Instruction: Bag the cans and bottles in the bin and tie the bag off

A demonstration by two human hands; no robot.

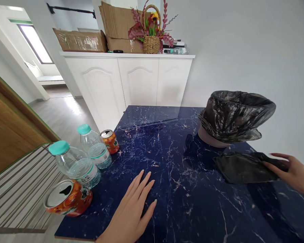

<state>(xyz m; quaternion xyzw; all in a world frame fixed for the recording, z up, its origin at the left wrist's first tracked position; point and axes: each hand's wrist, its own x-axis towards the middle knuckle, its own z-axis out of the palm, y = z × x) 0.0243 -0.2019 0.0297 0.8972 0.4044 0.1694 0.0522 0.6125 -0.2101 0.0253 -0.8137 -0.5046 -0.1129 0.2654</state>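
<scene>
My left hand (133, 211) lies flat on the dark blue marbled table (177, 199), fingers stretched out and nothing in them. At the right edge my right hand (291, 172) is closed on one end of a black plastic bag (245, 168), pinched between thumb and fingers. The bag's other end spreads flat over the table. Just behind it stands a bin (210, 137) lined with a black bag (233, 116) whose rim folds outward. Left of my left hand are two clear bottles with teal caps, a nearer bottle (77, 165) and a farther bottle (95, 146).
Two opened orange cans, a near can (71, 199) and a far can (111, 141), stand by the table's left edge. A white cabinet (139, 77) behind bears cardboard boxes (81, 40) and a flower basket (152, 44). A metal rack (22, 192) is at left.
</scene>
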